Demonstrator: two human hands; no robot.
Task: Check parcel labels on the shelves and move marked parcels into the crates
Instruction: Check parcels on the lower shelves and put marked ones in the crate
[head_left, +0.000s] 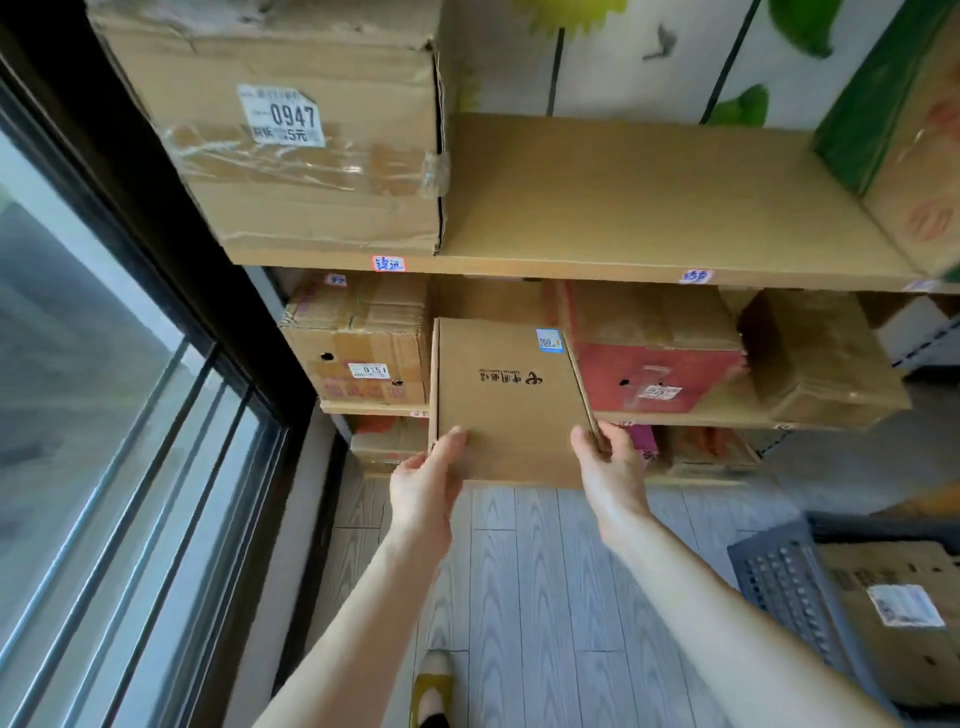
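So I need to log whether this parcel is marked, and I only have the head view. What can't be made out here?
- Held box: its blue sticker is too small to read.
- Its underside and far end: turned away from the camera.
- Left hand and right hand: fingers under the box are hidden by it.
- Crate: cut off by the right edge.
- Label on the parcel in it: blurred.

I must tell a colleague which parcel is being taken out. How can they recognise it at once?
Look at the middle shelf beside the window. Between a taped brown box with label 1510 and a red-fronted box, a plain flat carton juts forward, held by the left hand and right hand. It alone carries a small blue sticker and an upside-down black logo.
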